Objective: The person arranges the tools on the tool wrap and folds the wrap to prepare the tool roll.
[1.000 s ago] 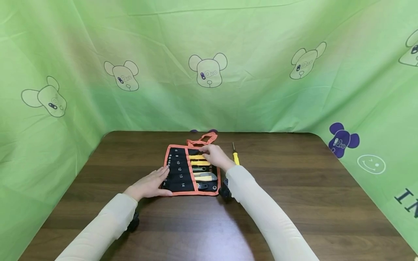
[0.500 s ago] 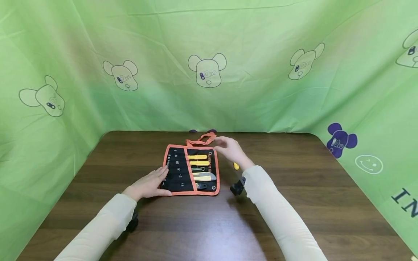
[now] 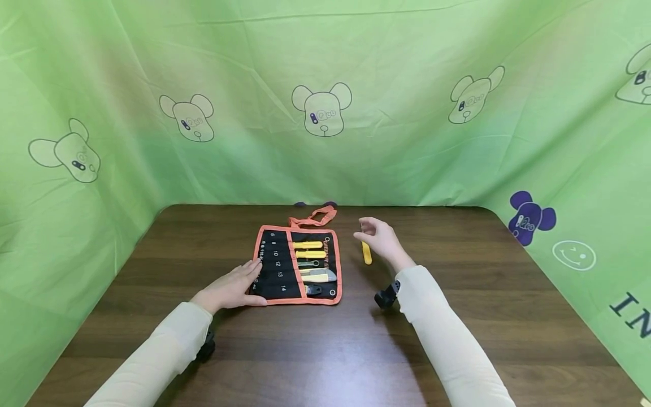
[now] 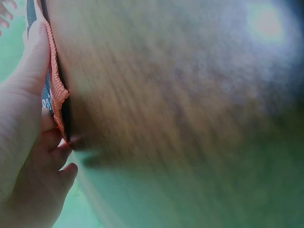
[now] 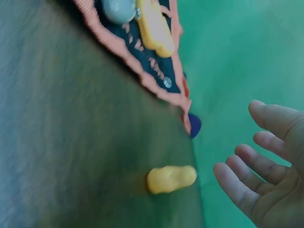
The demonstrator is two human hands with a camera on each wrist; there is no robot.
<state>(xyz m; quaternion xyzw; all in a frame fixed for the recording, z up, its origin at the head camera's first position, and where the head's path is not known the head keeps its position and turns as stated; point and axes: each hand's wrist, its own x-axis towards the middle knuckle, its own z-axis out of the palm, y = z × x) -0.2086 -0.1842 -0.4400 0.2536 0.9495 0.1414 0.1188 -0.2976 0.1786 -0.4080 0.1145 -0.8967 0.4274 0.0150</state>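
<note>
A black tool pouch [image 3: 274,289] with orange trim lies unrolled on the table. My left hand [image 3: 233,287] rests on its left end, fingers extended; the left wrist view shows the thumb [image 4: 35,57] along the orange edge. In the pouch's pockets sit two yellow handles [image 3: 309,254], a small wrench [image 3: 309,263], a yellow and grey utility knife [image 3: 319,276] and a black-ended tool [image 3: 314,290]. To the right lies a yellow screwdriver [image 3: 367,255], its shaft mostly hidden behind my right hand [image 3: 385,242]. That hand hovers there with fingers spread, holding nothing.
An orange strap [image 3: 315,217] trails from the pouch's back edge. The brown wooden table [image 3: 305,356] reaches back to a green printed curtain [image 3: 244,158], which also hangs at both sides. A black wrist camera [image 3: 387,295] sits under the right sleeve.
My right hand has left the pouch's upper pockets and moved right, to over the screwdriver. The pouch's top yellow handle is now uncovered. My left hand has stayed in place.
</note>
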